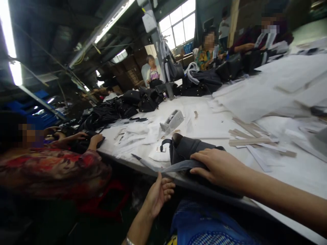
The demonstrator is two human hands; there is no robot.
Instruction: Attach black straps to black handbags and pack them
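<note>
A dark handbag [189, 147] lies at the near edge of the white table, with a short buckled tab [163, 149] sticking out on its left. A long strap [176, 166], seemingly wrapped in clear film, runs from the bag toward the left, its dark tip pointing up-left. My right hand [217, 166] is closed over the strap where it meets the bag, fingers on top and thumb below. Just under the strap is my left hand [159, 194], palm turned up, fingers loosely curled and apart from the thumb. The thumb tip is at the strap; whether it touches I cannot tell.
A grey tape dispenser [171, 120] stands behind the bag. Cardboard strips [250, 140] and white sheets [281, 81] lie to the right. Dark bags [133, 102] are piled along the far side. A co-worker in a floral top [76, 166] sits close on the left; others work across the table.
</note>
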